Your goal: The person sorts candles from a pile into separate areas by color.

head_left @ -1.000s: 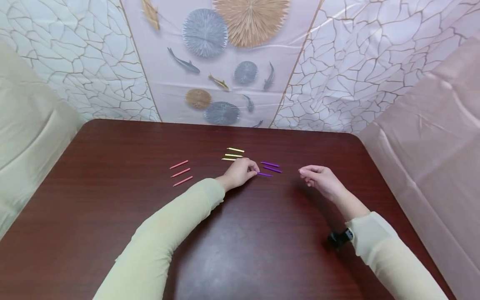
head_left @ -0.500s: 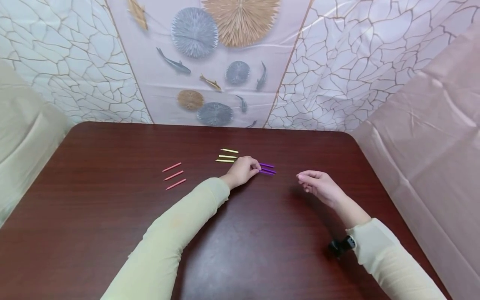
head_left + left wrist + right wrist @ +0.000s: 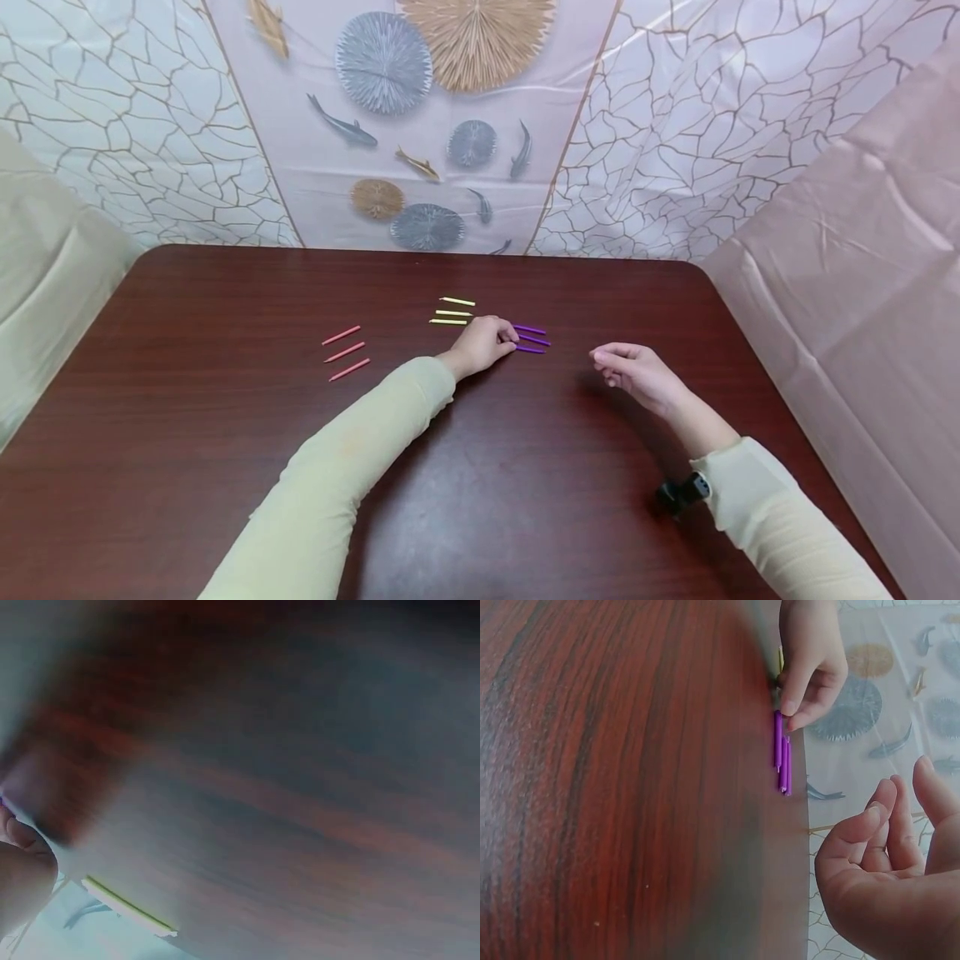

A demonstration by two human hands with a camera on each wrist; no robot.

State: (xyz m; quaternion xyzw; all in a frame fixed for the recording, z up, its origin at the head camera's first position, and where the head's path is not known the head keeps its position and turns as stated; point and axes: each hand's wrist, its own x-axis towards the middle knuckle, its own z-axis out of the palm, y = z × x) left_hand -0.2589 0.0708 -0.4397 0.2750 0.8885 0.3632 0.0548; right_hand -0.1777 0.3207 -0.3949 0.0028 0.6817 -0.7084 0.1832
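Note:
My left hand (image 3: pixel 480 343) pinches the left end of the nearest purple candle (image 3: pixel 531 350) between thumb and fingertips. Two more purple candles (image 3: pixel 534 340) lie close behind it, roughly side by side, with their left ends right at my fingers. In the right wrist view the purple candles (image 3: pixel 782 761) appear as a tight bundle below the left hand (image 3: pixel 815 664). My right hand (image 3: pixel 637 372) hovers over the table to the right of them, fingers loosely bent and holding nothing. Its thumb stands apart from the fingers in the right wrist view.
Three yellow candles (image 3: pixel 453 313) lie just behind and left of my left hand. Farther left, three red candles (image 3: pixel 345 352) rest slanted in a row. The dark wooden table (image 3: pixel 450 467) meets a patterned cloth backdrop (image 3: pixel 427 108). A black strap device (image 3: pixel 682 493) sits on my right wrist.
My left hand has slid the nearest purple candle a little to the right, more in line with the other two. The right hand has barely moved. The head view has shifted slightly.

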